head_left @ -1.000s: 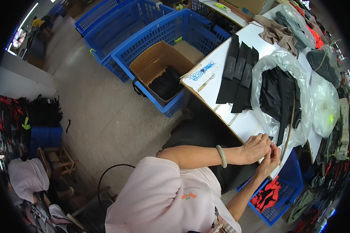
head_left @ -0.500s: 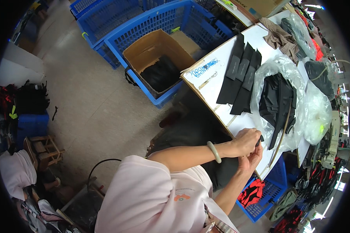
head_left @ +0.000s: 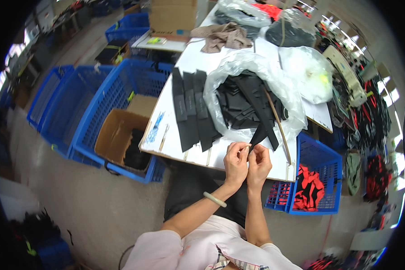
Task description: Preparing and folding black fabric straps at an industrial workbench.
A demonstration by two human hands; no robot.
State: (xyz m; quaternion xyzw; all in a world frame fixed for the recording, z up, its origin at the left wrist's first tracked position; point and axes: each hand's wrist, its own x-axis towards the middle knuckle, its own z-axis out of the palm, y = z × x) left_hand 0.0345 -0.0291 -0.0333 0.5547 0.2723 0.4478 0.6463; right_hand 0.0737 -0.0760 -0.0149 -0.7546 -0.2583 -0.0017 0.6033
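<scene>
Black fabric strip (head_left: 258, 135): near end in both hands, over the white tabletop (head_left: 279, 167), just inside its front edge.
Left hand (head_left: 236, 163): I see fingertips pinching that end.
Right hand (head_left: 259, 164): thumb and fingers pinching there too, beside the left.
Clear plastic bag (head_left: 240, 59): open behind the hands, black pieces (head_left: 238, 101) inside.
Three black strips (head_left: 191, 108): side by side, near tabletop's left edge.

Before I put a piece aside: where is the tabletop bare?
The white table is bare at its near-left corner, left of the black strips, and along the front edge between those strips and the left hand. A small patch shows between the right hand and the brown rod. Crowded: around the open plastic bag and at the far end.
</scene>
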